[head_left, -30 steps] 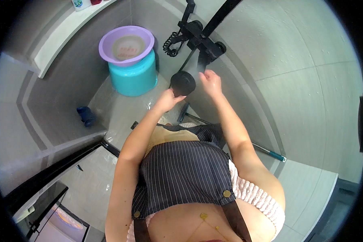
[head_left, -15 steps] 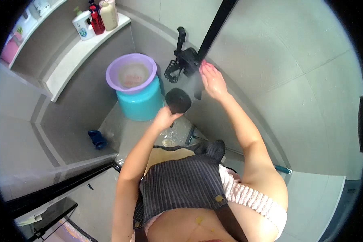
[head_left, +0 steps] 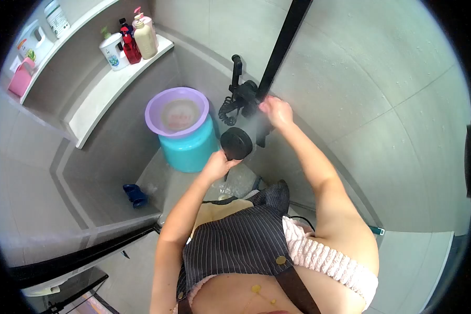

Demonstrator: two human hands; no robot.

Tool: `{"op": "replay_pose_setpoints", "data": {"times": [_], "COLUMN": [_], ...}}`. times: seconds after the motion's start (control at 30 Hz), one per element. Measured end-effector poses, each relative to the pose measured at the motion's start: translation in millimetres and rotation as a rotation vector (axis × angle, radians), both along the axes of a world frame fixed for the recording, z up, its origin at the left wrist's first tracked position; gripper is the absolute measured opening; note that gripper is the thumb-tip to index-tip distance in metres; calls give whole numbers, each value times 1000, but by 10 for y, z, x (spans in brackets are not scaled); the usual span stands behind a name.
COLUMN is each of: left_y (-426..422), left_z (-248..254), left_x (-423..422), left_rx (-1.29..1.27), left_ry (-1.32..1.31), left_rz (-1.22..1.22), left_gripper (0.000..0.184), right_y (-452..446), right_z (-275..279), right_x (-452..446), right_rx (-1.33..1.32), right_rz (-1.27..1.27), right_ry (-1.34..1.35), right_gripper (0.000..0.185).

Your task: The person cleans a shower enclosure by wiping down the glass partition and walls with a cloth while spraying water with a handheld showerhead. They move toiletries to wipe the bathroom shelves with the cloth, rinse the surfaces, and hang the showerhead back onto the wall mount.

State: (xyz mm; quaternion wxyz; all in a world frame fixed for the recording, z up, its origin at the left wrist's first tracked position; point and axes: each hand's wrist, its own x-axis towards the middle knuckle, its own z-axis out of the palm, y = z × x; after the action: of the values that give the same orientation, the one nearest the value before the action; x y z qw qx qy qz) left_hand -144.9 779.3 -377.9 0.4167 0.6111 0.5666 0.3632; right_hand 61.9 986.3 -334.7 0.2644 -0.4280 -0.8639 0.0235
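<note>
My left hand (head_left: pixel 218 166) is closed round the handle of a black shower head (head_left: pixel 236 144), whose spray goes up and to the right. At the lower end of a black vertical bar (head_left: pixel 282 49), my right hand (head_left: pixel 277 111) has its fingers curled at the bar, beside the black shower fixture (head_left: pixel 247 97). Spray blurs the fingertips, and what they hold, if anything, cannot be made out. A coiled black hose (head_left: pixel 227 111) hangs left of the fixture.
A purple basin (head_left: pixel 153 118) rests on a turquoise bucket (head_left: pixel 189 152) in the corner. Several bottles stand on a curved white shelf (head_left: pixel 97 107). A dark blue object (head_left: pixel 135 195) lies at the left wall. A green-tipped pole (head_left: pixel 376 230) shows at the right.
The view has tilted up, showing more of the shelves. My right hand has moved from beside the fixture's lower part up to the bar, its fingers now curled. My left hand keeps the shower head.
</note>
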Motion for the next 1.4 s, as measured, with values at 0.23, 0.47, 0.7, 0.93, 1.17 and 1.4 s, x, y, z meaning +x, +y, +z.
{"op": "replay_pose_setpoints", "data": {"times": [0.23,0.47,0.7,0.93,1.17,1.4], "left_y": [275,260,8,-302,-615,-704], "left_z": [93,584,-250,-1116,-1697,-1196], "left_x": [-48,-332,-290,-251,-369,-473], "left_rx": [44,15,-208,-306,-461,-413], "left_ry": [52,-64,239,277,209,218], "left_rz": [71,127,63,-4,86,124], "left_gripper": [38,44,50,50,46,42], "right_y": [-445,-1104,-1158,-1108,-941,-881], "right_z": [1,-365,-543,-599,-775,-778], "right_x": [135,315,254,275,368,278], "right_rx": [164,-168,-272,-238,-181,-373], "right_rz": [-44,-201,-224,-247,-198,-246], "right_ry": [-116,219,266,100,64,25], "right_gripper": [19,34,50,52,50,57]}}
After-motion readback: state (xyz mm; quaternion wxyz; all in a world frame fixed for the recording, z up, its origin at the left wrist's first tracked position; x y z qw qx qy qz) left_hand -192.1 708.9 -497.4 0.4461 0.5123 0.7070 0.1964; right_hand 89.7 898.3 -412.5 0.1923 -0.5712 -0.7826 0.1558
